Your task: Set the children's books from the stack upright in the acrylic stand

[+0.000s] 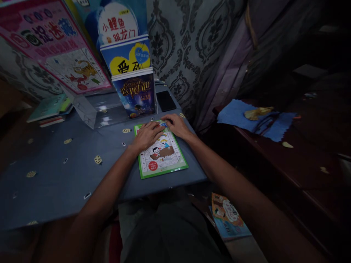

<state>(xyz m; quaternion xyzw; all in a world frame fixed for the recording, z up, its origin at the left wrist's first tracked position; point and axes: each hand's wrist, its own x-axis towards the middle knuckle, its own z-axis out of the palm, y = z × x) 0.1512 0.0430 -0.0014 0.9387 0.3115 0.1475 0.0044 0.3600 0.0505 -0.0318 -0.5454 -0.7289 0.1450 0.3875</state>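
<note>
A green-bordered picture book (164,155) with cartoon figures on its cover lies flat near the table's front right edge. Across its upper left part rests my left hand (148,135), palm down with the fingers stretched out. My right hand (177,125) lies on the top right corner of the same book, fingers extended towards the left hand. Both hands cover part of the title at the top. Neither hand is wrapped round anything.
Behind the book, a clear acrylic stand (94,115) holds several upright books, including a dark blue book (135,93) and a pink book (63,47). A black phone (166,101) lies beside it. More books (229,215) sit low at the right. A blue cloth (255,120) lies on a dark wooden surface.
</note>
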